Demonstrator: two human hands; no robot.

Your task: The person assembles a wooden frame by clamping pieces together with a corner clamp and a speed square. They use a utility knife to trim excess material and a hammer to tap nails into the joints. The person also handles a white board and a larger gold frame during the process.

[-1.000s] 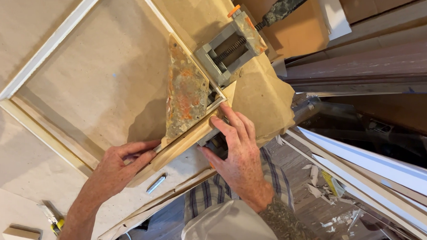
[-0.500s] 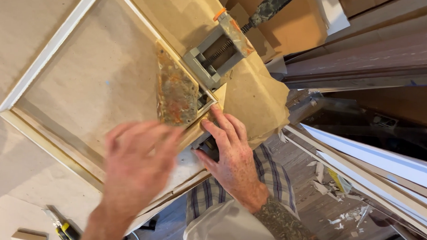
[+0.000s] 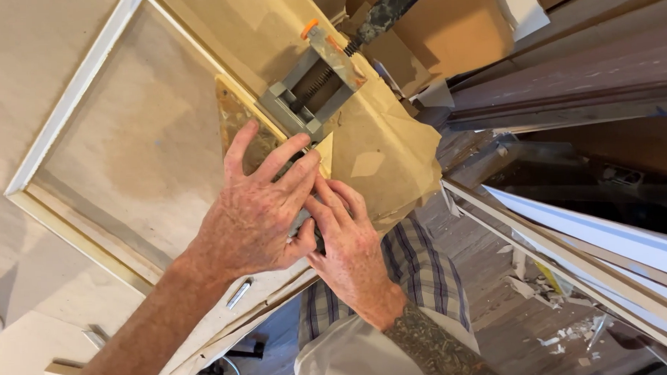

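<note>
Pressing down together at the near corner of a wooden frame [image 3: 66,156], both hands lie flat with fingers spread rather than gripping: the left hand [image 3: 253,212] covers the joint and reaches onto a stained triangular corner plate [image 3: 235,124], while the right hand [image 3: 347,246] sits just beside it, fingertips tucked under the left fingers at the frame's edge; whether either hand pinches something small beneath is hidden. The frame rests on a table [image 3: 11,43] covered with pale board, its near right corner under the hands and just short of a grey corner clamp [image 3: 308,88] that sits on crumpled brown paper [image 3: 391,148]. As a judgement, the mitred corner could slip out of square if the hands push unevenly, since the clamp's jaws look unengaged with the wood here; fingers so close to the clamp could also be nipped should it be tightened, and the loose paper may let the clamp slide. Counting from near to far: two hands, one small metal piece [image 3: 239,294] lying near the table's edge, one frame, one triangular plate, one clamp, and farther right several long mouldings [image 3: 594,237] leaning together, too overlapped to count exactly.
</note>
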